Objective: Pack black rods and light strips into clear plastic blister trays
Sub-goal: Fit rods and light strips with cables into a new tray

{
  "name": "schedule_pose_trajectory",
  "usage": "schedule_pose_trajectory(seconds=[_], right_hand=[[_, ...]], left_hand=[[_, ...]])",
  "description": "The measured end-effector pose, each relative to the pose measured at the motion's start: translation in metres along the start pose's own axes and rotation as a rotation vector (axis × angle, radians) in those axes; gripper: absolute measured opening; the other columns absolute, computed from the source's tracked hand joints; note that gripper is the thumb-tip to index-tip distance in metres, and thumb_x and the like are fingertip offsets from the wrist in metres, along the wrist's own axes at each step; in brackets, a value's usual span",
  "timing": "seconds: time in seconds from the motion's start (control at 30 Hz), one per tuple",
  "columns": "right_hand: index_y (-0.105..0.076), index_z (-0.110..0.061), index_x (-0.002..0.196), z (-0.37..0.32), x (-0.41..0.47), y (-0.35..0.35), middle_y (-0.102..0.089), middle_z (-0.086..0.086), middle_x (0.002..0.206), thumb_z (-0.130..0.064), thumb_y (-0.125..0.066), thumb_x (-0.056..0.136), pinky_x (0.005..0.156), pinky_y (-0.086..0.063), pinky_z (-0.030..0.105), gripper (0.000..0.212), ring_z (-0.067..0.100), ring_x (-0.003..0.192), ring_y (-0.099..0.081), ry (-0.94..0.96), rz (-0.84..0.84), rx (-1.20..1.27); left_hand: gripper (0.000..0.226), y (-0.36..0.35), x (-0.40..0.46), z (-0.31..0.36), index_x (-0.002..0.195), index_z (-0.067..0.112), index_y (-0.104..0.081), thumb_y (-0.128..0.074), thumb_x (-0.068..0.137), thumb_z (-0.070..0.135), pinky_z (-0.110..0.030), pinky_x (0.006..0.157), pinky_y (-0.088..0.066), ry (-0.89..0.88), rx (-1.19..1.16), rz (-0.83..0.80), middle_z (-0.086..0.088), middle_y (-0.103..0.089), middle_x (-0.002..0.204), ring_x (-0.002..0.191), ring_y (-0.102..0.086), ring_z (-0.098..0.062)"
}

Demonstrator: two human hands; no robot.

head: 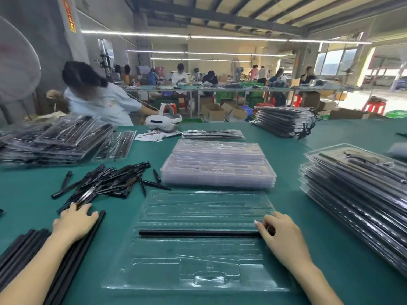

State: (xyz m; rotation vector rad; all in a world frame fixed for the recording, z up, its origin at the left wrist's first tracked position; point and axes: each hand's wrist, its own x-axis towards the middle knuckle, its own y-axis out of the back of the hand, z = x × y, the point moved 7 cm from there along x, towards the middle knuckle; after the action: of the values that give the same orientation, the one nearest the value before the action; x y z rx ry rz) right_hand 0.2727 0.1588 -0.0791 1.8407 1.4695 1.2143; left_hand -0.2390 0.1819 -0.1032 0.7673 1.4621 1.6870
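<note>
A clear blister tray (198,271) lies open on the green table in front of me. One long black rod (198,233) lies across a groove in its middle. My right hand (279,236) pinches the rod's right end with curled fingers at the tray's right side. My left hand (73,223) rests flat, fingers straight, on a long black rod (88,241) at the top of a bundle of black rods (24,256) at my left. A heap of short black pointed pieces (110,181) lies just beyond that hand.
A stack of empty clear trays (218,166) stands behind the open tray. Filled trays are piled at right (361,194), far right (284,119) and far left (55,139). A white headset (164,122) sits at the table's far edge. A person (97,97) works opposite.
</note>
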Motion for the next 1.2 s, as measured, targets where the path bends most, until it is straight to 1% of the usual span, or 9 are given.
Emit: schedule_pose_trajectory(seconds=[0.1, 0.17, 0.27, 0.33, 0.47, 0.6, 0.83, 1.07, 1.2], right_hand=[[-0.044, -0.023, 0.063, 0.0, 0.001, 0.0, -0.05, -0.007, 0.071, -0.04, -0.058, 0.091, 0.061, -0.03, 0.025, 0.036, 0.012, 0.075, -0.045, -0.007, 0.001, -0.01], [-0.046, -0.021, 0.064, 0.0, 0.002, 0.001, -0.05, -0.007, 0.071, -0.039, -0.058, 0.091, 0.061, -0.03, 0.025, 0.035, 0.013, 0.075, -0.045, -0.008, 0.007, -0.016], [-0.045, -0.022, 0.065, 0.0, 0.002, 0.001, -0.05, -0.008, 0.07, -0.038, -0.058, 0.091, 0.061, -0.03, 0.026, 0.034, 0.013, 0.075, -0.045, -0.008, 0.003, -0.023], [-0.046, -0.023, 0.065, -0.001, 0.002, 0.002, -0.049, -0.009, 0.068, -0.038, -0.059, 0.091, 0.061, -0.03, 0.026, 0.033, 0.013, 0.075, -0.045, -0.009, 0.003, -0.023], [-0.057, -0.019, 0.072, -0.002, 0.002, 0.003, -0.052, -0.009, 0.069, -0.037, -0.059, 0.091, 0.061, -0.032, 0.027, 0.026, 0.014, 0.075, -0.046, -0.002, 0.014, -0.035], [-0.054, -0.021, 0.07, -0.003, 0.002, 0.003, -0.05, -0.01, 0.068, -0.036, -0.06, 0.091, 0.061, -0.031, 0.027, 0.026, 0.013, 0.074, -0.045, -0.001, 0.016, -0.03], [-0.059, -0.02, 0.072, -0.003, 0.002, 0.004, -0.053, -0.009, 0.069, -0.035, -0.06, 0.091, 0.062, -0.032, 0.027, 0.024, 0.014, 0.075, -0.046, 0.0, 0.017, -0.043], [-0.058, -0.021, 0.072, -0.004, 0.002, 0.004, -0.054, -0.009, 0.07, -0.035, -0.06, 0.091, 0.062, -0.032, 0.026, 0.023, 0.014, 0.075, -0.047, 0.002, 0.015, -0.047], [-0.06, -0.02, 0.074, -0.004, 0.002, 0.004, -0.055, -0.008, 0.073, -0.036, -0.059, 0.091, 0.063, -0.034, 0.027, 0.023, 0.013, 0.077, -0.047, 0.003, 0.003, -0.055]], left_hand=[[0.053, -0.005, 0.002, 0.0, 0.149, 0.025, -0.027, -0.029, 0.1, 0.045, -0.041, 0.113, -0.023, 0.012, 0.022, 0.0, -0.009, -0.01, 0.16, 0.142, -0.019, -0.033], [0.051, -0.003, 0.003, 0.002, 0.145, 0.021, -0.036, -0.031, 0.099, 0.043, -0.041, 0.111, -0.025, -0.011, 0.021, 0.027, -0.006, -0.017, 0.158, 0.14, -0.023, -0.031], [0.042, 0.002, 0.003, 0.006, 0.129, 0.015, -0.055, -0.036, 0.099, 0.037, -0.041, 0.105, -0.03, -0.063, 0.011, 0.088, -0.004, -0.032, 0.148, 0.131, -0.033, -0.026], [0.04, 0.003, 0.004, 0.008, 0.125, 0.012, -0.059, -0.04, 0.098, 0.034, -0.04, 0.104, -0.03, -0.079, 0.004, 0.11, -0.005, -0.038, 0.142, 0.128, -0.034, -0.026], [0.045, 0.005, 0.008, 0.005, 0.131, 0.003, -0.055, -0.057, 0.093, 0.027, -0.042, 0.108, -0.029, -0.022, -0.195, 0.089, -0.018, -0.037, 0.143, 0.134, -0.028, -0.035], [0.048, 0.006, 0.009, 0.001, 0.132, 0.001, -0.053, -0.061, 0.091, 0.025, -0.042, 0.112, -0.025, -0.001, -0.298, 0.014, -0.022, -0.028, 0.144, 0.134, -0.026, -0.037], [0.046, 0.007, 0.003, 0.005, 0.135, 0.015, -0.054, -0.057, 0.093, 0.033, -0.038, 0.105, -0.027, 0.049, -0.207, -0.034, -0.013, -0.046, 0.143, 0.137, -0.023, -0.033], [0.04, 0.017, -0.002, 0.001, 0.128, 0.004, -0.058, -0.058, 0.091, 0.021, -0.044, 0.105, -0.024, 0.118, -0.384, 0.134, -0.01, -0.042, 0.145, 0.135, -0.027, -0.032], [0.039, 0.037, -0.016, 0.012, 0.128, 0.004, -0.058, -0.054, 0.09, 0.012, -0.046, 0.105, -0.02, 0.057, -0.406, 0.308, -0.01, -0.042, 0.145, 0.134, -0.027, -0.028]])
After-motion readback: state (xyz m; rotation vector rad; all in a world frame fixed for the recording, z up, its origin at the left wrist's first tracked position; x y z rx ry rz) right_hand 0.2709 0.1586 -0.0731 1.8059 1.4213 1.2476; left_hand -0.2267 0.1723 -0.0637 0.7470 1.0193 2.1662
